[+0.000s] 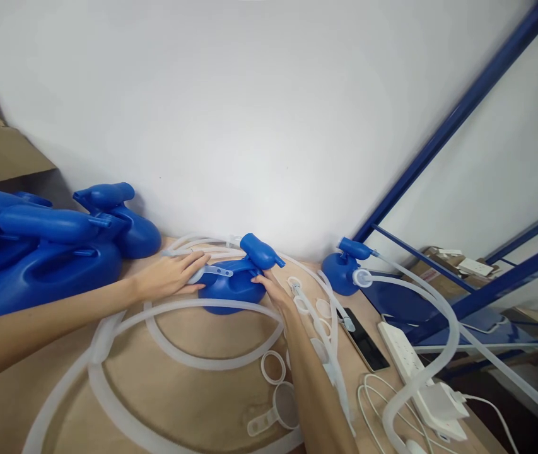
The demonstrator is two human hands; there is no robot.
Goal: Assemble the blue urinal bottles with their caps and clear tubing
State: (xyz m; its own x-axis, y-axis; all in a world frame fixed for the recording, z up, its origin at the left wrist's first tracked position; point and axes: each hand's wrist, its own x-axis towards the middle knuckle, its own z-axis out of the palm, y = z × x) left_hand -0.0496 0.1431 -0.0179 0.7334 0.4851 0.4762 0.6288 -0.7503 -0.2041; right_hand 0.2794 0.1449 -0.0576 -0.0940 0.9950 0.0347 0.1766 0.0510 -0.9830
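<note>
Single head-worn view, taken from above and behind my grip and directed forward and slightly down. My left hand (174, 276) and right hand (274, 291) meet the blue bottle (231, 291) just below the frame's centre, at arm's reach from the lens. My forearms enter from the left and bottom edges, nearest the camera. The wide field takes in the table (221, 343) on the near side of my grip, the wall (269, 126) beyond and above it, and the blue metal frame (443, 135) well to its right.
</note>
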